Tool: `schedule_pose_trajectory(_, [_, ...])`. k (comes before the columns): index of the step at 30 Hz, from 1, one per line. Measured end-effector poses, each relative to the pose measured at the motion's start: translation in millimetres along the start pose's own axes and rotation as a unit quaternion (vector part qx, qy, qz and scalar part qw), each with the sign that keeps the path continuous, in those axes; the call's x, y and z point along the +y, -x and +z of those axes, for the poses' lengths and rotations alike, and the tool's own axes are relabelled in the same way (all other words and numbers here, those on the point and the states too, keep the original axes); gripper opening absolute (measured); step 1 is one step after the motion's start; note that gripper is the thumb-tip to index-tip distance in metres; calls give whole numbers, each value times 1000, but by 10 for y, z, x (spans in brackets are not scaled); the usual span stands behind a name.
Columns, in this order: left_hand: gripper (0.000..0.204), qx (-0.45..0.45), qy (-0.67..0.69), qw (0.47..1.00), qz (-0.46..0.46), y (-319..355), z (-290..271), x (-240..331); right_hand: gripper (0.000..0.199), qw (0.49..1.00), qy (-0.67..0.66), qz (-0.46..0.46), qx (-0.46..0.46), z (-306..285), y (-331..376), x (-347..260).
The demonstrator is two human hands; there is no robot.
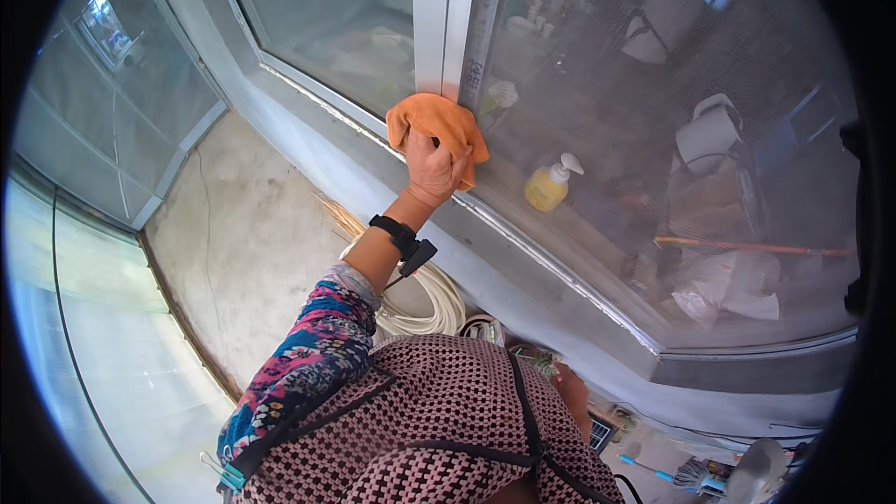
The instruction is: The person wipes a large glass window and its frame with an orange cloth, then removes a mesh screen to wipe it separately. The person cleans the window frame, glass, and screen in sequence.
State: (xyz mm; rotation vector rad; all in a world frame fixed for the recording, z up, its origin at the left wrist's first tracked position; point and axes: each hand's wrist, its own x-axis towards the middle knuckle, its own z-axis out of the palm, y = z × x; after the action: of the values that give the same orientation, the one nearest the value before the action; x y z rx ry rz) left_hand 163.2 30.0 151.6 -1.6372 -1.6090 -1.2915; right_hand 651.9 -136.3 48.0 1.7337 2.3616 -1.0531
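My left hand (432, 171) presses a bunched orange cloth (423, 114) against the foot of the upright white window post (441, 19), where it meets the sill. The fingers are curled into the cloth, and its folds cover the fingertips. A black band (397, 235) with a small box goes round that wrist. Of my right side, only a strip of bare skin (573, 401) shows beside the checked garment; its fingers are hidden. Behind the pane, right of the cloth, stands a pump bottle (546, 189) with yellow liquid and a white top.
The grey sill (532, 266) runs diagonally below the glass. Beneath it a coil of pale hose (434, 303) lies on the concrete floor (238, 215). Translucent panels (112, 317) close off the left. Blue-handled cleaning tools (672, 478) lie at lower right.
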Motion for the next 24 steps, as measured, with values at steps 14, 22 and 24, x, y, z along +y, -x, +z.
schedule_pose_trajectory(14, [35, -94, -8, 986, -136, 993, 35, 3, 36, 998, 29, 60, -7, 68, 214, 127])
schedule_pose_trajectory(22, [24, -162, -41, 971, -170, 1086, -36, -17, 35, 998, 27, 54, 2, 114, 296, 154])
schedule_pose_trajectory(24, [21, -171, -33, 967, -186, 1045, -68, -16, 35, 999, 14, 38, 16, 104, 327, 129])
